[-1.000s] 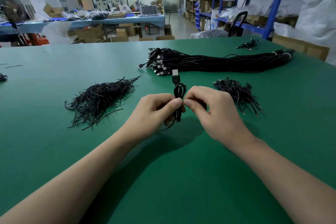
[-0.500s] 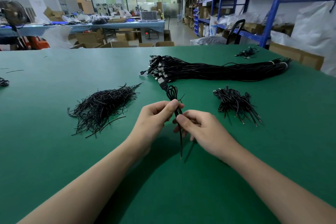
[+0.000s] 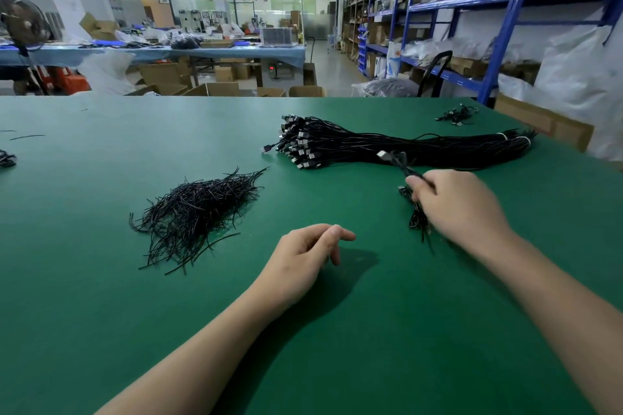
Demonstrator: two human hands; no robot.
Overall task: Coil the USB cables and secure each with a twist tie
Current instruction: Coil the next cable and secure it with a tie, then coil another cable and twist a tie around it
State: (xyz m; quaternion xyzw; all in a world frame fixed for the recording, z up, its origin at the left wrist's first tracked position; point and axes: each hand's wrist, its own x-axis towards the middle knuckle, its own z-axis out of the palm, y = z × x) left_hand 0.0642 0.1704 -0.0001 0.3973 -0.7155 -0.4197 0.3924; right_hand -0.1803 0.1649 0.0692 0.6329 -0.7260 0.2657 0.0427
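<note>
Blue shelving, green table, perhaps fan.

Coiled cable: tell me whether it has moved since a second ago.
Yes. The coiled cable went right, from left of the pile of tied cables to above it, in the right hand alone.

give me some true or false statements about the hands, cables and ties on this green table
1. The right hand pinches a coiled black USB cable. True.
2. The left hand holds a black twist tie. False: it holds nothing, its fingers loosely curled.
3. The loose heap of thin black twist ties lies left of the left hand. True.
4. The long bundle of uncoiled black USB cables lies in a cardboard box. False: it lies on the green table.
</note>
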